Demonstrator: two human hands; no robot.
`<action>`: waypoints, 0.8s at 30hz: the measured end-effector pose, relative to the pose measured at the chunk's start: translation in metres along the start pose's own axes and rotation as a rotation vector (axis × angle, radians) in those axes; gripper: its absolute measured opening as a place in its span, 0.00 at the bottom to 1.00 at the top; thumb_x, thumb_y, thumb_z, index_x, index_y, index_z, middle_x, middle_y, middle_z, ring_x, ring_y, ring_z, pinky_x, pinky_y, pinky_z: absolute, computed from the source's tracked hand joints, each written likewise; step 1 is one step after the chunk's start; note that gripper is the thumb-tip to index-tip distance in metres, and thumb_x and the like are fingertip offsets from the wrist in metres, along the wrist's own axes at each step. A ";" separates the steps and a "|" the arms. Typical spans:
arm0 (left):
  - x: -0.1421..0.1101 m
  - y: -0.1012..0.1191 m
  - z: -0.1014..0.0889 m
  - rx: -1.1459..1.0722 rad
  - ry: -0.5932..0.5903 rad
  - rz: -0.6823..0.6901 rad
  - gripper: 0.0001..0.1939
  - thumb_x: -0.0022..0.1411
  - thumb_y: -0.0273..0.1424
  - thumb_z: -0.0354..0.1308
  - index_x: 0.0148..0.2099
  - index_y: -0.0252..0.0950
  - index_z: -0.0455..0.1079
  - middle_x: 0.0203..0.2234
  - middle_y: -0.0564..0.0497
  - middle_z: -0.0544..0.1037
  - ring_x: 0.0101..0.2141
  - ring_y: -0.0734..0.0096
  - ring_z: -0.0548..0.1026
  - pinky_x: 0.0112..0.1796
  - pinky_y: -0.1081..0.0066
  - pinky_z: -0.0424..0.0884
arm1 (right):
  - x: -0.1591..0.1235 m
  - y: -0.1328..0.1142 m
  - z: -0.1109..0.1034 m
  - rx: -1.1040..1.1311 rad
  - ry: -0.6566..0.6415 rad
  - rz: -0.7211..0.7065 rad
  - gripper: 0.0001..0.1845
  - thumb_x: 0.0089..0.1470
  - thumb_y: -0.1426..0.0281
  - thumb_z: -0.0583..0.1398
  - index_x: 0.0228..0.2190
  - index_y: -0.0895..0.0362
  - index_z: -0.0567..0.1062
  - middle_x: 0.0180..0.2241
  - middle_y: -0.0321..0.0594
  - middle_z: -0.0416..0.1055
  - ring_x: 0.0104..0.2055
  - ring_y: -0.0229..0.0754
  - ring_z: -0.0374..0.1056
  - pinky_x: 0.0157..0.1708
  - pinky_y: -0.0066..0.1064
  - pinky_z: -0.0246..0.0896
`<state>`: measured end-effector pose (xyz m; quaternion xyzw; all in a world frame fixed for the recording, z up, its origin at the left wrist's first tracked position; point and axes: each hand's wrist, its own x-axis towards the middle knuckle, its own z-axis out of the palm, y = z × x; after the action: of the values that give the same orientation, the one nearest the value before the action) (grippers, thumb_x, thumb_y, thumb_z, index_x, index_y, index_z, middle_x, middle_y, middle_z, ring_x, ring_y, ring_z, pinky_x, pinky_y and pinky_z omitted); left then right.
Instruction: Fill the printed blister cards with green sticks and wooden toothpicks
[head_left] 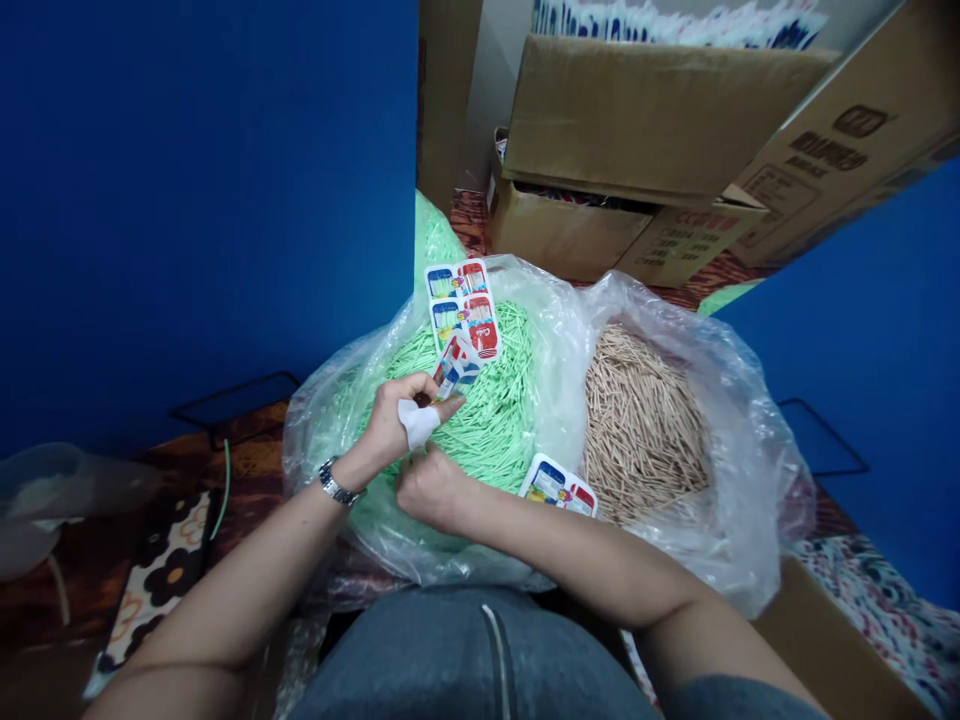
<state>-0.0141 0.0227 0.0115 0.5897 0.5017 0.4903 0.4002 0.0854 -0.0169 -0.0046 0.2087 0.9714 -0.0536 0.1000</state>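
My left hand, with a white wrap on its thumb and a watch at the wrist, pinches a small printed packet. Just below it, my right hand is closed low over the green sticks; whatever its fingers grip is hidden. Under both hands lies a heap of thin light-green sticks in a clear plastic bag. A printed card sheet in blue, red and white rests on the heap's far side. A similar printed card shows beyond my right forearm.
Thin tan sticks fill a second clear bag on the right. Cardboard boxes are stacked at the back. Blue panels stand on both sides. An open carton of printed packets sits at lower right.
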 end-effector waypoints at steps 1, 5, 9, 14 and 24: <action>0.000 -0.001 0.000 0.007 0.002 0.001 0.16 0.49 0.35 0.66 0.22 0.34 0.62 0.17 0.59 0.61 0.19 0.81 0.55 0.19 0.78 0.51 | 0.001 -0.002 0.000 0.000 -0.013 -0.002 0.13 0.54 0.79 0.52 0.30 0.65 0.77 0.30 0.51 0.74 0.33 0.47 0.69 0.36 0.41 0.62; -0.001 -0.002 -0.002 0.027 0.010 0.007 0.16 0.49 0.36 0.66 0.22 0.34 0.62 0.17 0.59 0.61 0.19 0.81 0.56 0.19 0.78 0.52 | 0.003 -0.002 0.006 0.007 -0.029 0.014 0.14 0.56 0.78 0.51 0.32 0.65 0.77 0.32 0.53 0.74 0.35 0.48 0.67 0.36 0.39 0.61; -0.001 0.000 -0.005 0.031 0.016 0.001 0.16 0.49 0.36 0.66 0.22 0.34 0.62 0.16 0.59 0.62 0.18 0.81 0.57 0.19 0.78 0.53 | 0.001 0.004 0.013 0.016 0.016 0.019 0.13 0.56 0.77 0.51 0.33 0.63 0.76 0.34 0.53 0.74 0.35 0.48 0.67 0.35 0.39 0.60; -0.001 0.000 -0.008 0.014 0.047 -0.005 0.16 0.49 0.35 0.65 0.22 0.35 0.61 0.15 0.59 0.61 0.17 0.81 0.56 0.18 0.77 0.52 | -0.011 0.015 -0.002 0.013 0.025 0.050 0.11 0.55 0.77 0.51 0.34 0.64 0.73 0.32 0.53 0.73 0.35 0.51 0.70 0.33 0.41 0.63; 0.015 -0.015 -0.011 -0.103 0.203 -0.030 0.21 0.47 0.35 0.67 0.20 0.36 0.56 0.15 0.61 0.56 0.17 0.82 0.53 0.19 0.76 0.49 | -0.057 0.078 -0.004 1.366 -0.266 0.081 0.21 0.61 0.55 0.49 0.27 0.58 0.66 0.22 0.34 0.69 0.22 0.34 0.68 0.24 0.26 0.64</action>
<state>-0.0275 0.0399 0.0015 0.5080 0.5226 0.5666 0.3844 0.1677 0.0322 0.0066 0.2527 0.6911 -0.6739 0.0662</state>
